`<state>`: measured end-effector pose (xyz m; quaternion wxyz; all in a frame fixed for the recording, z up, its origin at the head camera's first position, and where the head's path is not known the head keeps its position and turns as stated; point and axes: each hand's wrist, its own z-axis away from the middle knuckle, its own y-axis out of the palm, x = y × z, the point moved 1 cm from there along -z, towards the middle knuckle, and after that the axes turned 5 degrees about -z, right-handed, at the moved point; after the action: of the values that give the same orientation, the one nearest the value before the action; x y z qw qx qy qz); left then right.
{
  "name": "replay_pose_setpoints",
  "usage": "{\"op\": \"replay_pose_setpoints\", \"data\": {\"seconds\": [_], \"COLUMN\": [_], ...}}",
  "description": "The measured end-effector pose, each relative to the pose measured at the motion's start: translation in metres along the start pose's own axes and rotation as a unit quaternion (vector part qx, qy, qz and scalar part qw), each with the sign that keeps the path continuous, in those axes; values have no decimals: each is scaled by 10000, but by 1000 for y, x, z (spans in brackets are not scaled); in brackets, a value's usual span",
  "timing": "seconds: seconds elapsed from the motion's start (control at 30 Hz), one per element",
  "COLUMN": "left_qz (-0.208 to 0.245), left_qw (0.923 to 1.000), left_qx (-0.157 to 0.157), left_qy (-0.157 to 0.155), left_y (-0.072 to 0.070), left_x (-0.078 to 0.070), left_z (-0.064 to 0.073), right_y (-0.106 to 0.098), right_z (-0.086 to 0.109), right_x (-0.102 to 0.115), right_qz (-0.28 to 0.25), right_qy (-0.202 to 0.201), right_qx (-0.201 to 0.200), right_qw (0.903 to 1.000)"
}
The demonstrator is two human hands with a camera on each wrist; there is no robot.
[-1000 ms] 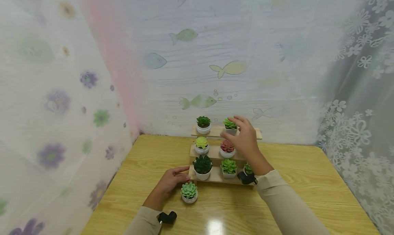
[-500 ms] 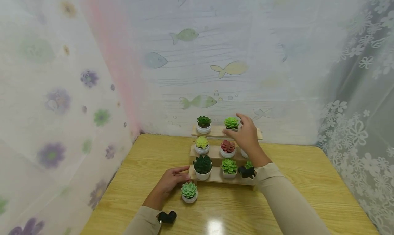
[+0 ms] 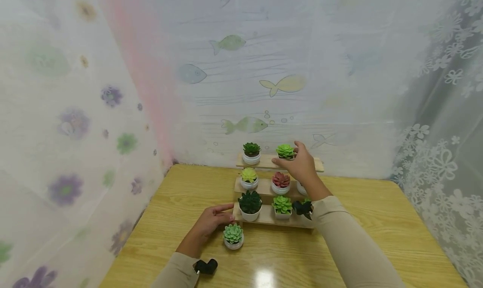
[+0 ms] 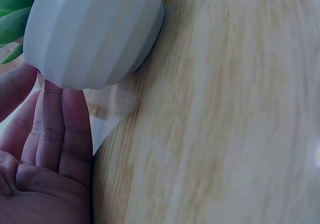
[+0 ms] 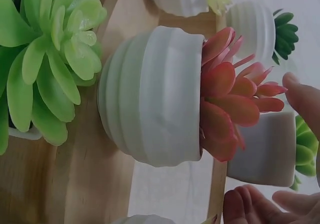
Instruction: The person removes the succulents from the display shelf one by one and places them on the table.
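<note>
My right hand (image 3: 302,164) spreads around a bright green succulent (image 3: 285,151) on the top shelf, thumb left, fingers right. In the right wrist view its grey-white pot (image 5: 262,151) lies between fingers and thumb (image 5: 302,96); a gap shows on the thumb side. Below sits a red succulent (image 3: 281,179) in a ribbed white pot (image 5: 155,96). At the left end of the three-tier wooden stand (image 3: 266,212) rests my left hand (image 3: 210,223), fingers nearly straight, fingertips at the bottom shelf. Beside it, a pale green succulent (image 3: 233,234) stands on the table; its pot (image 4: 95,33) hides those fingertips in the left wrist view.
The stand also carries a dark green succulent (image 3: 250,203), a yellow-green one (image 3: 249,175), a green one (image 3: 251,149) and another light green one (image 3: 282,204). My right forearm (image 3: 347,233) covers the stand's right end. A fish-patterned curtain (image 3: 188,124) hangs behind the wooden table (image 3: 362,212).
My right hand's fingers have drawn back from in front of the bright green succulent to its right side, while the plant shifted slightly right. The left hand stays at the shelf end.
</note>
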<state>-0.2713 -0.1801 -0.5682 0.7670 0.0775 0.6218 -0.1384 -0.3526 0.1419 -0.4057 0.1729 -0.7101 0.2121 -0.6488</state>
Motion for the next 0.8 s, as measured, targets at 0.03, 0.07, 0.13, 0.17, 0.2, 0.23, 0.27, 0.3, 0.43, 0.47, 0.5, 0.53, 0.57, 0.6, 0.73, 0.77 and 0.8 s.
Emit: {"op": "replay_pose_setpoints", "data": {"seconds": [0.03, 0.07, 0.13, 0.17, 0.2, 0.23, 0.27, 0.3, 0.43, 0.47, 0.5, 0.53, 0.57, 0.6, 0.73, 0.77, 0.8], "left_qz": [-4, -8, 9, 12, 15, 32, 46, 52, 66, 65, 68, 70, 74, 76, 76, 76, 77], "left_qw": [10000, 10000, 10000, 10000, 10000, 10000, 10000, 10000, 10000, 9999, 9999, 9999, 9999, 9999, 9999, 9999, 9999], "left_qx": [3, 3, -11, -21, -30, -38, -39, -39, 8, 20, 22, 23, 14, 0, -50, -53, -61], "left_qy": [3, 5, -2, -12, -5, -7, -2, -6, 67, 86, 92, 105, 99, 98, 98, 107, 106], "left_y": [0, 1, 1, 1, 1, 1, 1, 1, 1, 1, 1, 1, 1, 2, 2, 2, 2], "left_x": [0, 0, 0, 0, 1, 1, 1, 1, 1, 1, 1, 1, 1, 1, 2, 3, 3], "left_z": [0, 0, 0, 0, 0, 0, 0, 0, 0, 0, 1, 1, 1, 1, 0, 0, 0], "right_y": [0, 1, 1, 2, 2, 2, 3, 3, 3, 4, 4, 4, 4, 4, 2, 1, 1], "right_z": [-1, -1, -3, -3, -4, -4, -5, -5, -4, -4, -3, -3, -3, -2, 0, 0, 0], "right_x": [0, -1, -2, -2, -3, -3, -3, -4, -3, -3, -3, -2, -2, -1, 2, 2, 3], "right_qz": [45, 95, 176, 216, 269, 332, 397, 451, 641, 668, 693, 723, 750, 777, 798, 780, 756], "right_qy": [23, 40, 73, 92, 103, 102, 92, 95, 81, 96, 118, 143, 167, 189, 252, 254, 253], "right_qx": [-4, -10, -23, -28, -33, -35, -42, -49, -88, -94, -92, -92, -90, -71, -46, -43, -38], "right_qw": [10000, 9999, 9998, 9997, 9996, 9994, 9992, 9989, 9979, 9977, 9975, 9972, 9970, 9968, 9965, 9966, 9968]}}
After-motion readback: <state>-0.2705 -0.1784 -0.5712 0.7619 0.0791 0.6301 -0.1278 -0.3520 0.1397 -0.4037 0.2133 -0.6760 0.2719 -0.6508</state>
